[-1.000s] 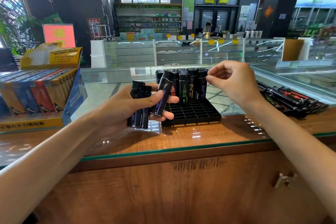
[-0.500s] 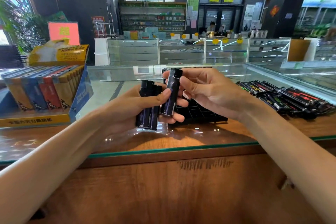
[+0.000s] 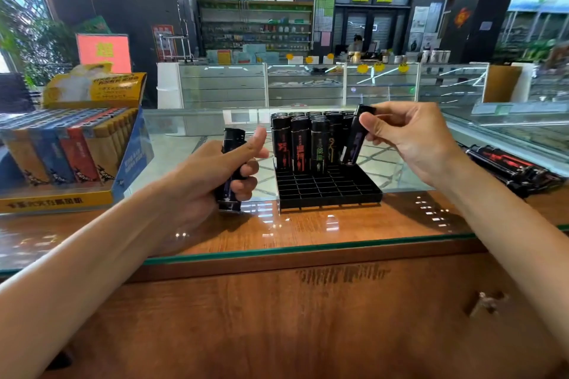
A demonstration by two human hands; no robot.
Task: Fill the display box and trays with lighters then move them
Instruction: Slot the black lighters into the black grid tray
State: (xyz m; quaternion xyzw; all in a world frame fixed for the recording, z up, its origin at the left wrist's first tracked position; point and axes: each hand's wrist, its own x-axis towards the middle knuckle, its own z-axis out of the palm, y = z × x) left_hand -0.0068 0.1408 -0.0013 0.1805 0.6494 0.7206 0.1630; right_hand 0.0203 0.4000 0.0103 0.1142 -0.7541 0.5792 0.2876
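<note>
- Right hand (image 3: 412, 138) fingers pinch a tilted black lighter (image 3: 354, 141) over the tray (image 3: 329, 192); front cells open.
- Left hand (image 3: 209, 175) fingers grip spare lighters (image 3: 230, 144) left of it.
- Racked lighters (image 3: 300, 144) bear red, green characters.

Black lighters (image 3: 300, 144) upright in gridded tray (image 3: 329, 191)

Pink sign (image 3: 103, 52) at 10 o'clock, leafy plant (image 3: 37, 43) just left of it, stocked shelves (image 3: 255, 28) at 12, glass cases (image 3: 221, 83) underneath.
</note>
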